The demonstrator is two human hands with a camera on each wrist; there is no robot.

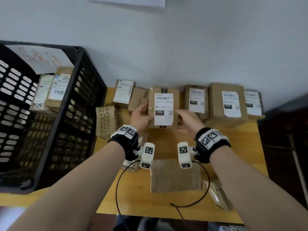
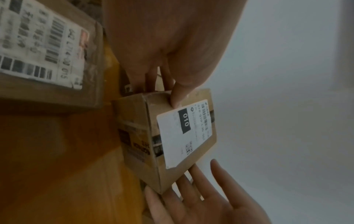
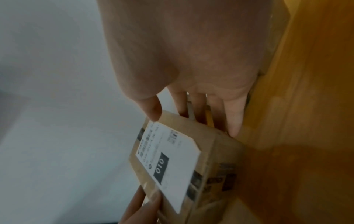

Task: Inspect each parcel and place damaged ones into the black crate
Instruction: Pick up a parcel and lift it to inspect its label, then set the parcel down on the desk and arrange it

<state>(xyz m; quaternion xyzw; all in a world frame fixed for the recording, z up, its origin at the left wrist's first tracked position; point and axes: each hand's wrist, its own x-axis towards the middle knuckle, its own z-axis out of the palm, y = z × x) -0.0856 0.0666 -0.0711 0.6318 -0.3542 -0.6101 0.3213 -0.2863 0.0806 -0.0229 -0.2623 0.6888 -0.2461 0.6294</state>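
Observation:
A small brown parcel (image 1: 164, 105) with a white label reading 010 is held upright above the wooden table (image 1: 241, 147), label facing me. My left hand (image 1: 141, 116) pinches its left side, thumb on the front face (image 2: 177, 97) and fingers behind. My right hand (image 1: 185, 120) lies against its right side with straight, spread fingers (image 2: 191, 189), and its thumb (image 3: 153, 112) is at the edge. The parcel (image 3: 172, 159) shows tape and dark print on its side (image 2: 138, 144). The black crate (image 1: 80, 67) stands at the left with parcels (image 1: 56, 90) inside.
Three labelled parcels (image 1: 196, 100) (image 1: 231, 102) (image 1: 253, 104) line the wall at the back right, and more (image 1: 123, 94) (image 1: 106, 120) lie beside the crate. A flat cardboard piece (image 1: 175, 175) and another parcel (image 1: 218, 194) lie near the front. Dark furniture (image 1: 283, 147) borders the right.

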